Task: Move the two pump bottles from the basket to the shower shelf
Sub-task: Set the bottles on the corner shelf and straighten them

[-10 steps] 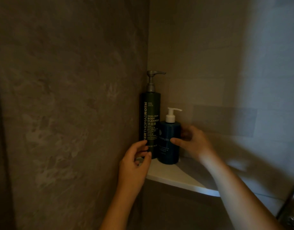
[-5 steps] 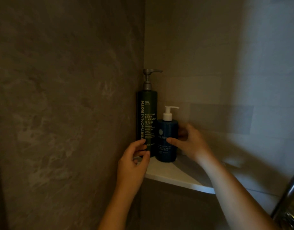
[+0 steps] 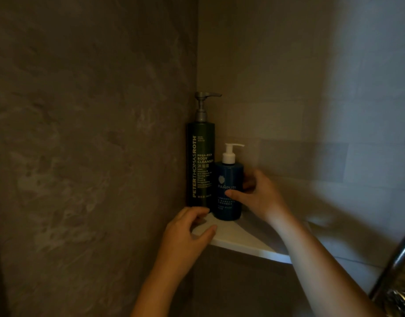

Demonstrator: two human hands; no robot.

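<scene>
Dark green and tall, the Peter Thomas Roth body cleanser bottle (image 3: 199,165) stands upright in the very corner of the white shower shelf (image 3: 238,239), its grey pump head (image 3: 206,96) pointing right and pale lettering running up its side. Just beside it on the right, close enough that they seem to touch, stands the shorter blue Panpuri bottle (image 3: 228,191), also upright, with a white pump (image 3: 230,152) whose spout likewise points right. Both bottles rest on the shelf's flat top, which is a triangular slab fitted into the corner where the mottled brown wall (image 3: 94,156) meets the paler tiled wall (image 3: 323,133).

On the blue bottle, the right hand (image 3: 258,197) wraps around the right side, thumb across the front label and fingers curled behind, gripping it. At the shelf's front left edge the left hand (image 3: 185,234) holds nothing: its fingers are loosely curved and parted, fingertips close to the base of the green bottle; whether they touch it cannot be told. A shiny metal pipe (image 3: 396,264) slants up at the lower right.
</scene>
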